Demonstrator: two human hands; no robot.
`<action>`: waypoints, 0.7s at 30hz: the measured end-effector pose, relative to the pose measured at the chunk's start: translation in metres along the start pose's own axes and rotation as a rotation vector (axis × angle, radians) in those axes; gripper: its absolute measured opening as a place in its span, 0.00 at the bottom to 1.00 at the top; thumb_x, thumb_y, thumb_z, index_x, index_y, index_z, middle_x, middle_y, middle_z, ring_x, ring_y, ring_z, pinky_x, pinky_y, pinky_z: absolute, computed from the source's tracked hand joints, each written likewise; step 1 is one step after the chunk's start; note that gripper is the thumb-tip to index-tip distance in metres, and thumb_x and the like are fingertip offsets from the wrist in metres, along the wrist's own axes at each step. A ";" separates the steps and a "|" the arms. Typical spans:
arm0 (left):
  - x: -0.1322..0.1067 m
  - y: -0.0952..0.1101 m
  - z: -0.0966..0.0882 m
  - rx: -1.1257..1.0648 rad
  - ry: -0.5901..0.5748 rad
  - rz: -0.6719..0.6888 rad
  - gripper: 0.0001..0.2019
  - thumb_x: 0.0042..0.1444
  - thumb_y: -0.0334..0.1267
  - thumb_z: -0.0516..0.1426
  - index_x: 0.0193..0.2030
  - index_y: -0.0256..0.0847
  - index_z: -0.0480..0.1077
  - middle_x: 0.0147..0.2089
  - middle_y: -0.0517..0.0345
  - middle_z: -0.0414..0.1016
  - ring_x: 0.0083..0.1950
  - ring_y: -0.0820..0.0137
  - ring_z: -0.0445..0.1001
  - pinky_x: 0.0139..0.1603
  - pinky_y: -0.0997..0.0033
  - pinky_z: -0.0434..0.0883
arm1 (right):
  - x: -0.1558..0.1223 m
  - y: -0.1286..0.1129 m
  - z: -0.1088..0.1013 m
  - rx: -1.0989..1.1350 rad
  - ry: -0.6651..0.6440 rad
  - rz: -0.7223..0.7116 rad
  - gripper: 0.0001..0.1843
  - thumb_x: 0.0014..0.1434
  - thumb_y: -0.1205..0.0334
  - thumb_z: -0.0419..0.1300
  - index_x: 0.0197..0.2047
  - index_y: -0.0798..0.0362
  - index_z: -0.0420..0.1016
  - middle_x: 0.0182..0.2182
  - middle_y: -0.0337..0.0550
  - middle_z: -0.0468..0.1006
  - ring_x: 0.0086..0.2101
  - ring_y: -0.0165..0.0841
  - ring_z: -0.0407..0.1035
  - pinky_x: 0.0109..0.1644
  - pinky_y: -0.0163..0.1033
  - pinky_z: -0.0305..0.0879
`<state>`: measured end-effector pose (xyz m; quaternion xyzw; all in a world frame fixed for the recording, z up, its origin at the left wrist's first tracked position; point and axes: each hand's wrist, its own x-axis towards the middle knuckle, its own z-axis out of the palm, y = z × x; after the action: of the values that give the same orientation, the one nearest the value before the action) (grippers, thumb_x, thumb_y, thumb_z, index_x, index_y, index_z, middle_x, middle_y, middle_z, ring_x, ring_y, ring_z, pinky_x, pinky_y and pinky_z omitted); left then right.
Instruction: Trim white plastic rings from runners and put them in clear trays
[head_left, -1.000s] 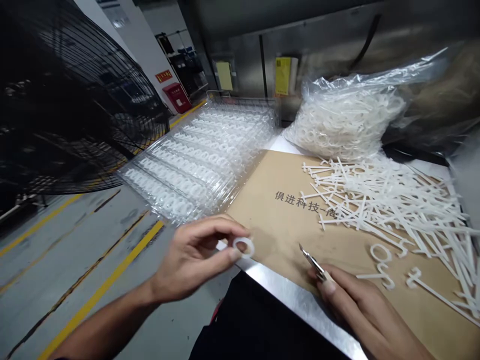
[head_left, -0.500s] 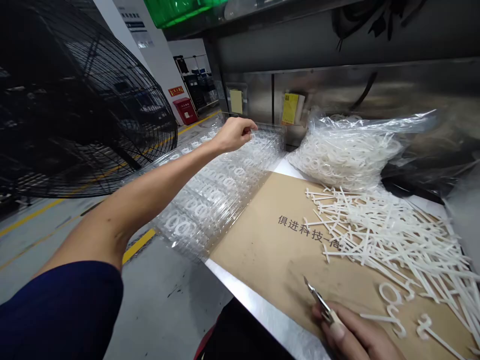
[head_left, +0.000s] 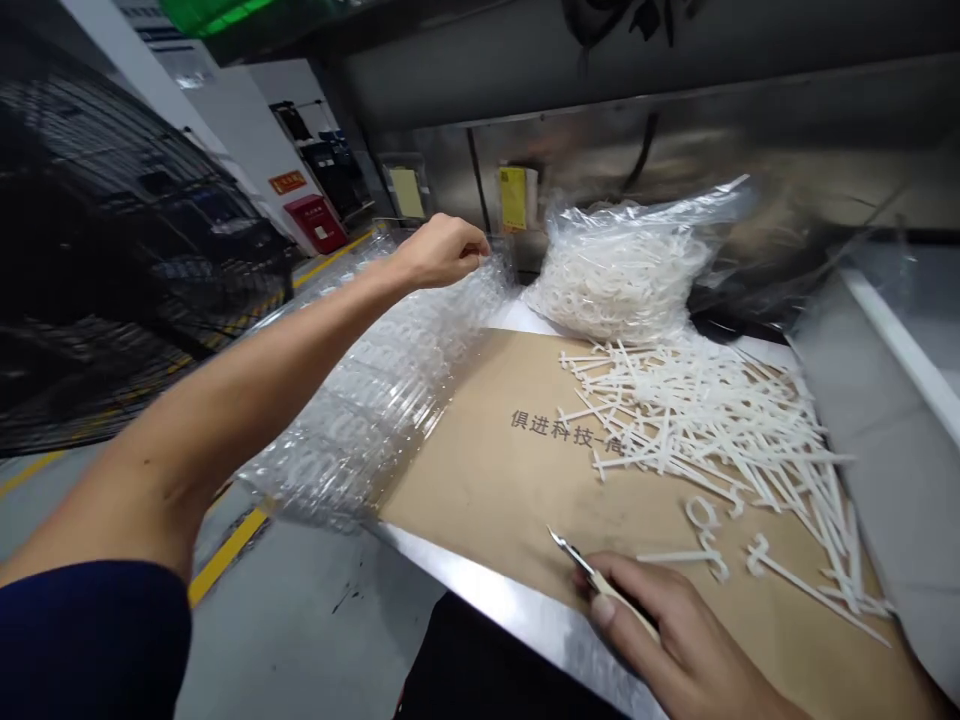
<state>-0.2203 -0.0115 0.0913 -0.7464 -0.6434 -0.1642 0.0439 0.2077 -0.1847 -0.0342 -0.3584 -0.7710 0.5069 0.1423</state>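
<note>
My left hand (head_left: 444, 252) is over the far end of a clear plastic blister tray (head_left: 352, 400), its fingers curled downward. Whatever lies between those fingertips, if anything, is hidden. Rows of ring-shaped parts show in the tray. My right hand (head_left: 660, 630) grips a craft knife (head_left: 592, 572) near the front edge of the cardboard sheet (head_left: 450, 480); its pointed metal tip faces forward and left. To the right of the knife, white plastic sprues (head_left: 720, 430) are heaped on the cardboard. A loose white ring (head_left: 702, 512) lies in front of the heap.
A clear bag (head_left: 622, 270) full of white ring parts stands at the back of the bench against a metal panel. A large black fan (head_left: 135, 240) is at the left. A grey bin wall (head_left: 892, 440) borders the heap on the right.
The camera view has turned to the right, so the scene sits further left. My left hand stays over the tray's far end with fingers curled; my right hand still grips the knife.
</note>
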 end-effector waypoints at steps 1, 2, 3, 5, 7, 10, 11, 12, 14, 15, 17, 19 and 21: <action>0.001 0.021 0.003 -0.013 -0.027 0.074 0.14 0.55 0.29 0.60 0.47 0.35 0.83 0.39 0.51 0.81 0.40 0.65 0.76 0.52 0.63 0.68 | 0.002 -0.006 -0.002 -0.011 -0.054 -0.030 0.19 0.73 0.48 0.55 0.50 0.49 0.83 0.44 0.50 0.87 0.46 0.46 0.81 0.51 0.46 0.77; 0.002 0.044 0.008 -0.028 -0.066 0.165 0.15 0.56 0.29 0.60 0.48 0.36 0.83 0.40 0.51 0.82 0.41 0.65 0.77 0.51 0.64 0.68 | 0.003 -0.011 -0.004 -0.026 -0.115 -0.064 0.18 0.74 0.51 0.54 0.47 0.49 0.83 0.41 0.48 0.87 0.43 0.44 0.81 0.49 0.45 0.75; 0.001 0.070 0.015 -0.043 -0.114 0.268 0.15 0.57 0.29 0.60 0.50 0.37 0.83 0.41 0.51 0.82 0.41 0.65 0.77 0.50 0.65 0.69 | 0.005 -0.015 -0.006 -0.044 -0.133 -0.094 0.16 0.73 0.54 0.54 0.46 0.50 0.82 0.40 0.47 0.86 0.42 0.42 0.80 0.50 0.45 0.73; -0.003 0.124 0.033 -0.067 -0.217 0.489 0.17 0.57 0.27 0.60 0.51 0.39 0.82 0.44 0.51 0.82 0.42 0.65 0.78 0.47 0.67 0.69 | 0.009 -0.020 -0.008 -0.087 -0.153 -0.127 0.15 0.73 0.58 0.53 0.45 0.53 0.81 0.38 0.46 0.85 0.39 0.40 0.78 0.46 0.42 0.70; -0.014 0.177 0.053 -0.073 -0.314 0.687 0.18 0.57 0.25 0.60 0.53 0.41 0.80 0.46 0.51 0.82 0.43 0.65 0.78 0.42 0.70 0.68 | 0.012 -0.019 -0.009 -0.104 -0.158 -0.165 0.14 0.71 0.59 0.54 0.45 0.54 0.81 0.38 0.47 0.85 0.38 0.39 0.78 0.45 0.41 0.68; -0.033 0.239 0.081 -0.018 -0.457 0.890 0.14 0.59 0.25 0.59 0.50 0.40 0.79 0.45 0.50 0.81 0.38 0.66 0.77 0.33 0.69 0.63 | 0.012 -0.014 -0.006 -0.153 -0.156 -0.198 0.13 0.69 0.58 0.58 0.46 0.56 0.81 0.41 0.49 0.86 0.41 0.41 0.78 0.48 0.41 0.67; -0.039 0.254 0.088 0.007 -0.499 0.922 0.12 0.60 0.26 0.59 0.48 0.39 0.78 0.44 0.50 0.80 0.37 0.66 0.77 0.32 0.68 0.61 | 0.011 -0.012 -0.005 -0.174 -0.163 -0.213 0.13 0.68 0.57 0.59 0.45 0.56 0.81 0.41 0.49 0.86 0.41 0.41 0.78 0.48 0.41 0.66; -0.043 0.264 0.093 0.027 -0.536 0.933 0.09 0.61 0.26 0.59 0.45 0.39 0.78 0.44 0.49 0.81 0.37 0.66 0.77 0.31 0.68 0.59 | 0.010 -0.011 -0.004 -0.192 -0.174 -0.233 0.13 0.68 0.57 0.59 0.45 0.56 0.81 0.41 0.49 0.86 0.40 0.41 0.78 0.47 0.41 0.66; -0.048 0.277 0.098 0.048 -0.598 0.905 0.05 0.62 0.28 0.59 0.41 0.38 0.77 0.42 0.49 0.81 0.36 0.66 0.76 0.30 0.68 0.58 | 0.008 -0.011 -0.003 -0.212 -0.190 -0.269 0.13 0.69 0.55 0.58 0.43 0.55 0.80 0.39 0.48 0.86 0.38 0.40 0.77 0.45 0.40 0.64; -0.048 0.279 0.097 0.044 -0.620 0.874 0.04 0.63 0.29 0.59 0.40 0.37 0.77 0.41 0.49 0.81 0.35 0.67 0.75 0.30 0.68 0.57 | 0.007 -0.011 -0.002 -0.216 -0.191 -0.281 0.14 0.69 0.55 0.58 0.42 0.55 0.80 0.39 0.48 0.86 0.37 0.40 0.76 0.44 0.40 0.64; -0.046 0.276 0.091 0.000 -0.628 0.800 0.06 0.65 0.30 0.58 0.39 0.37 0.76 0.37 0.51 0.80 0.32 0.69 0.72 0.30 0.69 0.56 | 0.006 -0.012 -0.002 -0.226 -0.195 -0.298 0.14 0.69 0.56 0.58 0.43 0.55 0.80 0.40 0.49 0.86 0.38 0.40 0.76 0.44 0.41 0.63; -0.045 0.268 0.080 -0.079 -0.585 0.717 0.07 0.65 0.30 0.56 0.38 0.37 0.76 0.33 0.54 0.78 0.30 0.71 0.68 0.31 0.70 0.57 | 0.005 -0.012 -0.002 -0.231 -0.200 -0.322 0.14 0.70 0.56 0.57 0.45 0.56 0.80 0.40 0.50 0.85 0.39 0.41 0.76 0.45 0.41 0.63; -0.051 0.257 0.068 -0.162 -0.525 0.602 0.09 0.65 0.30 0.54 0.36 0.37 0.75 0.31 0.57 0.75 0.29 0.73 0.66 0.32 0.71 0.58 | 0.004 -0.014 -0.002 -0.236 -0.221 -0.353 0.14 0.70 0.56 0.57 0.46 0.56 0.80 0.40 0.50 0.85 0.39 0.41 0.75 0.45 0.41 0.63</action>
<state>0.0374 -0.0842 0.0489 -0.9190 -0.3705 0.0020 -0.1346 0.2001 -0.1835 -0.0216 -0.1745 -0.8864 0.4168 0.1009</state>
